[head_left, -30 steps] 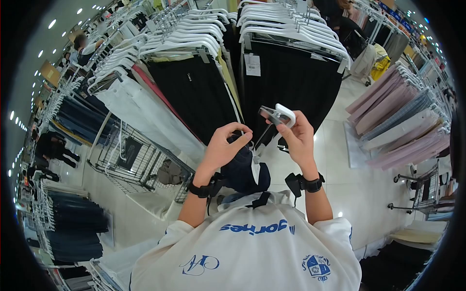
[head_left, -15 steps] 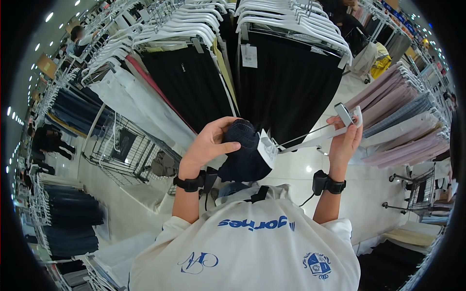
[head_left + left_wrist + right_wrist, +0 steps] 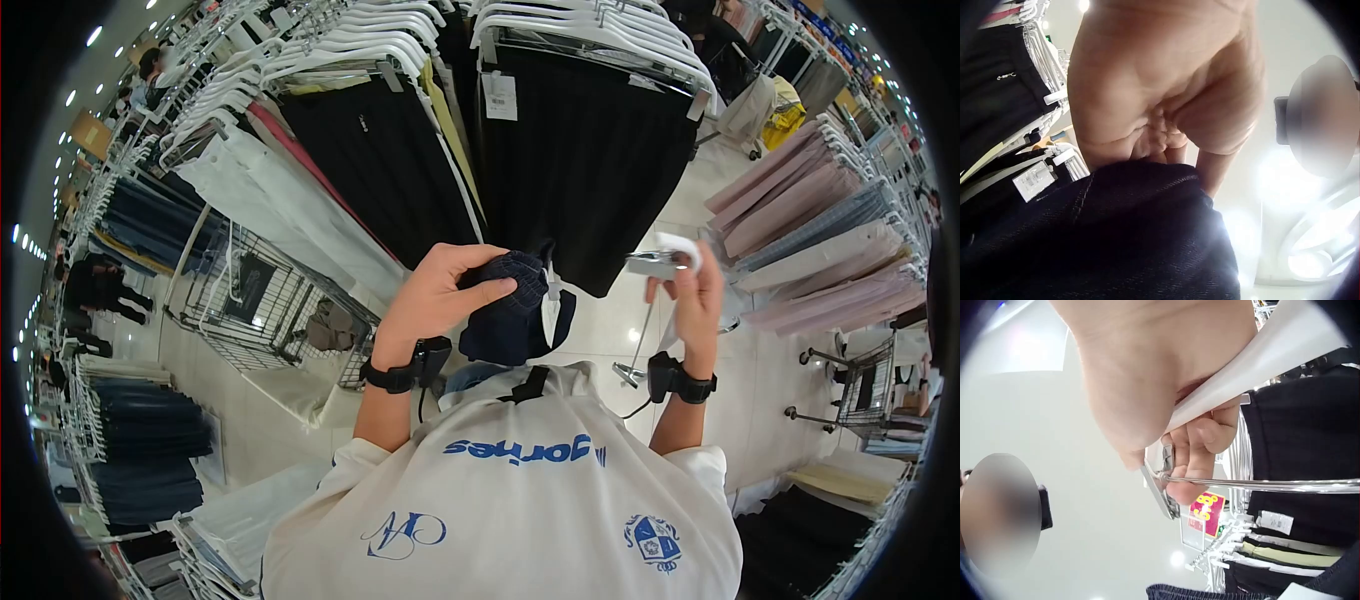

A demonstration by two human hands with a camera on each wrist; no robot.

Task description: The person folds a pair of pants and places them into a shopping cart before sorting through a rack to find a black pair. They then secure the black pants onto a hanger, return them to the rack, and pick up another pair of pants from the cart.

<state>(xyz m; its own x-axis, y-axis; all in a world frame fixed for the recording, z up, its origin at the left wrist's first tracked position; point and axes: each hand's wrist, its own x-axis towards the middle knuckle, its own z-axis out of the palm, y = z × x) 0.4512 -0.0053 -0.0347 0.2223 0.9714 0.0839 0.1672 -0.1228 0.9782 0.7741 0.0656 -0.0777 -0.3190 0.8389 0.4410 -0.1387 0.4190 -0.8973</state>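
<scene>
Dark navy denim clothing (image 3: 505, 328), bunched at its top, hangs in front of the shirt. My left hand (image 3: 425, 300) grips that bunched top, thumb across the front. In the left wrist view, the denim (image 3: 1104, 231) with its stitching fills the lower part below the palm. A white tag (image 3: 551, 315) shows beside the cloth. To the right, my right hand (image 3: 700, 300) holds a white clip hanger (image 3: 680, 247) by one end, apart from the denim. The right wrist view shows its metal bar (image 3: 1260, 485) and a metal clip (image 3: 1159, 490) at the fingers.
Ahead, black trousers (image 3: 595, 160) hang on a rack of white hangers. White trousers (image 3: 270, 215) hang farther left, near a wire shopping cart (image 3: 225, 300). Pink garments (image 3: 775, 185) hang on the right, with another cart (image 3: 865, 385) below them.
My right hand moved right with the hanger, away from the denim, then turned it so its bar now points down. My left hand came to grip the denim's bunched top.
</scene>
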